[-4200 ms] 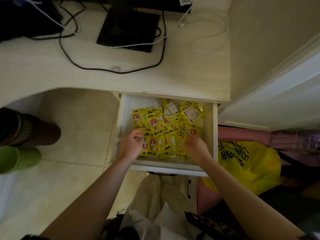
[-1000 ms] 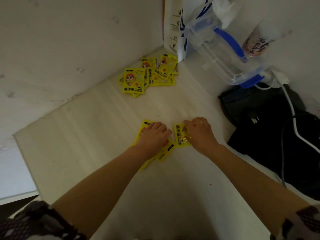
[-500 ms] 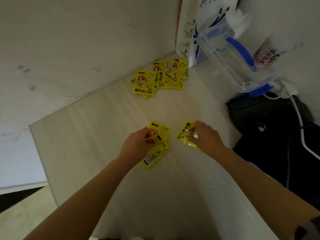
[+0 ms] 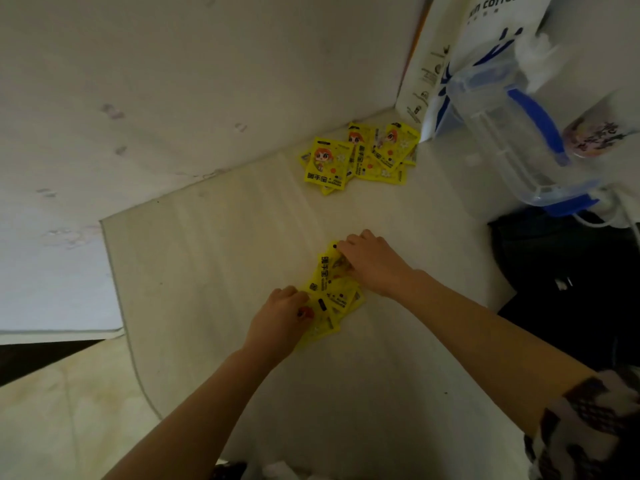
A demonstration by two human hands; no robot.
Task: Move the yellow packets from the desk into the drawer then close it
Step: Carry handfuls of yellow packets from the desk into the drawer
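Several yellow packets [image 4: 334, 296] lie bunched in the middle of the pale desk [image 4: 214, 258]. My left hand [image 4: 280, 320] grips the lower left side of this bunch, its fingers curled over the packets. My right hand [image 4: 372, 263] pinches the upper packet of the bunch at its right edge. A second pile of yellow packets [image 4: 360, 157] with a cartoon face lies farther back, against the wall corner. The drawer is out of view.
A white coffee bag [image 4: 460, 64] stands in the back corner. A clear plastic jug with blue handle [image 4: 512, 133] leans at the right. A black bag [image 4: 568, 285] and white cable [image 4: 620, 216] lie at the right. The desk's curved edge [image 4: 117, 306] runs on the left.
The two hands have drawn together, gathering the separate packets into one bunch. Four seconds ago both hands were in the open drawer among packets.
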